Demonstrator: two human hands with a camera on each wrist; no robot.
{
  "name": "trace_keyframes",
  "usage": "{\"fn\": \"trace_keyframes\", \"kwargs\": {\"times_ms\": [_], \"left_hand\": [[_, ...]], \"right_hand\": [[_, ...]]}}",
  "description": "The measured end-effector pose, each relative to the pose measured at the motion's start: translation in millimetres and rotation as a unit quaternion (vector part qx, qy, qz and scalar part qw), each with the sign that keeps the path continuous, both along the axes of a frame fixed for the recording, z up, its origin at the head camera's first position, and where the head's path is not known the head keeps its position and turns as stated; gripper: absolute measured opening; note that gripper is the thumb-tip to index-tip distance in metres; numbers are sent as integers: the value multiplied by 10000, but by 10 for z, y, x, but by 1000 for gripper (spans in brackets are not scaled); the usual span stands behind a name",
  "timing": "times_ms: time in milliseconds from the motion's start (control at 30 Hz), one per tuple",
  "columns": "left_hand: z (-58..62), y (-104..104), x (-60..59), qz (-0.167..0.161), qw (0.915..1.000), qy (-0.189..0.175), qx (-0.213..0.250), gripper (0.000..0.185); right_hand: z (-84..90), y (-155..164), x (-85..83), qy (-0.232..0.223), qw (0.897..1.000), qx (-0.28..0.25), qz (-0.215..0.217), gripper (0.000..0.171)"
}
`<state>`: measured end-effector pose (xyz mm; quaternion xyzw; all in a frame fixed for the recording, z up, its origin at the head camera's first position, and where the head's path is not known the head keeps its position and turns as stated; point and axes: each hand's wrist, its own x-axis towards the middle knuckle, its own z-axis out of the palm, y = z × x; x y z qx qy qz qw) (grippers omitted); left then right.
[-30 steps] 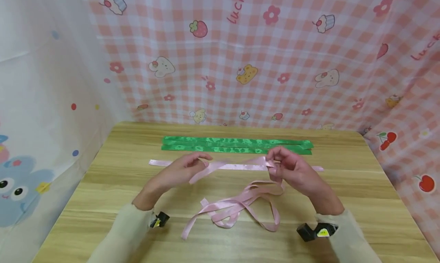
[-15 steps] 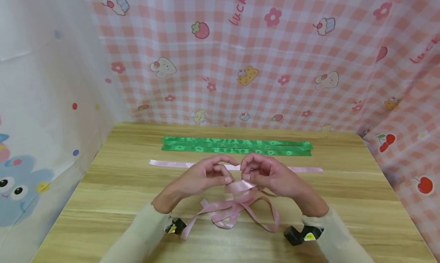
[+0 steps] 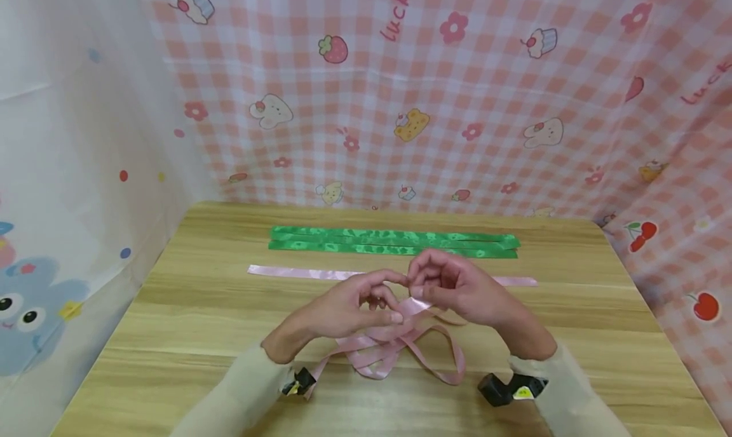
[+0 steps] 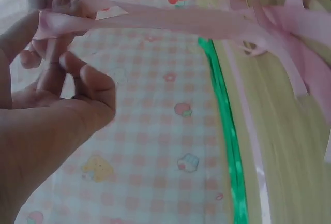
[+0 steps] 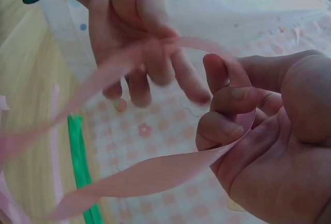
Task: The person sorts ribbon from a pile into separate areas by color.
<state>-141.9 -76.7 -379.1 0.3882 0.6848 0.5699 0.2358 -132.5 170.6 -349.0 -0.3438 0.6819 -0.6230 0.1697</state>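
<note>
**Operator:** Both hands grip one pink ribbon (image 3: 400,335). Confirm the hold on each side.

**Inspector:** Confirmed. Left hand (image 3: 349,307): fingers curled, with the ribbon passing between fingertips and thumb. In the left wrist view the strip (image 4: 155,19) runs flat and taut away from the left fingers (image 4: 85,79). Right hand (image 3: 457,288): the right wrist view shows the ribbon (image 5: 155,175) pinched between thumb and curled fingers (image 5: 222,131), then looping over to the left hand (image 5: 139,38) opposite.

**Operator:** Position of the hands?

**Inspector:** Close together above the middle of the wooden table (image 3: 171,335), fingertips nearly meeting. Whether they touch cannot be determined.

**Operator:** Location of the rest of the ribbon?

**Inspector:** It hangs from the hands and lies in loose loops on the table directly beneath and in front of them. One loop extends towards the right wrist; one tail runs towards the left sleeve (image 3: 240,392).

**Operator:** Other items on the surface?

**Inspector:** A second pink strip (image 3: 297,273) lies flat and straight behind the hands, partly hidden by them. Beyond it, two green ribbons (image 3: 343,241) lie side by side, parallel to the far edge. A pink checked cloth (image 3: 457,94) printed with cupcakes and flowers hangs behind the table. A black device (image 3: 503,389) is seen at the right wrist.
</note>
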Motion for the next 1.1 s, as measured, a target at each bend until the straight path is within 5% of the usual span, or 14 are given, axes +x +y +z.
{"fn": "trace_keyframes", "kwargs": {"times_ms": [267,433,767,1100], "left_hand": [[86,-375,-54,371,9926,-719,909,38],[143,-695,-79,431,9901,-676,1150,32],[108,-1346,-162,1248,9913,-273,-303,32],[-163,-1797,-282,2338,9640,-479,-1174,34]], "right_hand": [[70,255,-2,295,9975,403,-499,10],[132,508,15,314,9976,320,-525,11],[117,1120,33,204,9974,422,-546,13],[-281,1584,-29,-18,9810,1330,-1410,6]]}}
